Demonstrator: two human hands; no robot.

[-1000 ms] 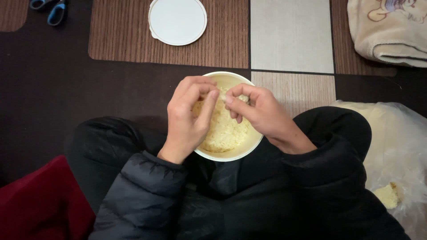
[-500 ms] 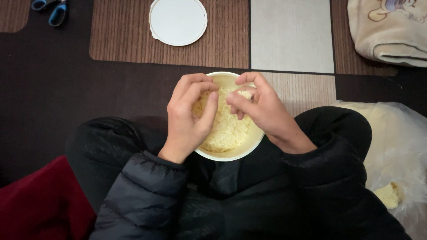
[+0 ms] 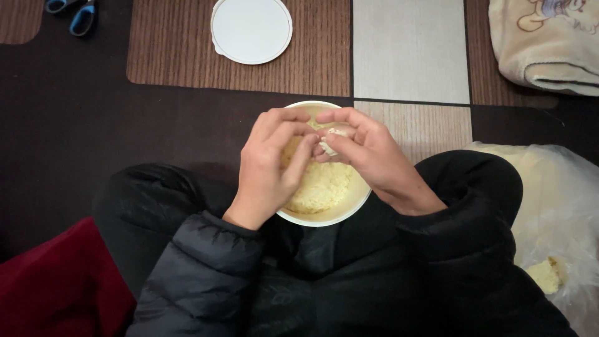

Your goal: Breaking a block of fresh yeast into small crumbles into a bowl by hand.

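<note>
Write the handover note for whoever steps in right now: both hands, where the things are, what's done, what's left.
Left hand and right hand: both over the bowl, fingers pinching one small pale piece between them.
Bowl: in the lap, part-filled with yellowish crumbs.
Round white lid: off, on the mat beyond.
Clear bag: at the right, one yellowish chunk left inside.
Left: the pinched piece is not yet crumbled.

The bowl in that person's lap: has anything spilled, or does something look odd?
Nothing looks spilled. The bowl sits level between the knees, its pale yellow crumbly food inside. Both hands, left hand and right hand, pinch a small pale piece above it. The white lid lies apart on the floor.
</note>
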